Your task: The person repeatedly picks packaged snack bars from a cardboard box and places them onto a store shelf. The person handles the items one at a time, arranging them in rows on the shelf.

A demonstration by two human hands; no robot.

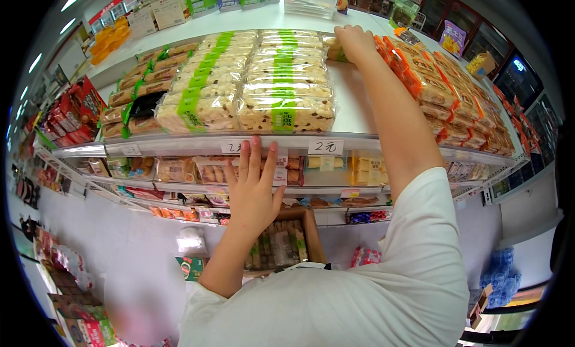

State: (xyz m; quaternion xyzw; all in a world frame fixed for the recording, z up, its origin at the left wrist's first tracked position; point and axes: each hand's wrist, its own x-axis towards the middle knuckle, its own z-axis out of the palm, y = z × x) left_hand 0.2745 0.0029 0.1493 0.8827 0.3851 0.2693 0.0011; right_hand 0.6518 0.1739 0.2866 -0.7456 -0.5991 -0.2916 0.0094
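Note:
Two stacked rows of plastic-wrapped sachima bars with green bands [287, 84] fill the middle of the top shelf. Beyond their right end, at the back, my right hand [357, 44] reaches over a wrapped bar [334, 49], its fingers curled against it; the fingertips are hidden, so I cannot tell whether it grips the bar. My left hand [254, 181] has its fingers spread and holds nothing; its fingertips lie at the shelf's front edge [193, 145], beside a price card. Below it, an open cardboard box [314, 234] on the floor holds more wrapped bars [280, 243].
Orange-wrapped snack packs [431, 84] are piled right of my right forearm. Brown wrapped rolls with green ends [152, 77] and a black object [146, 105] lie at the left. Packaged cakes [175, 169] line the shelf below. A clear plastic bin [310, 3] stands behind.

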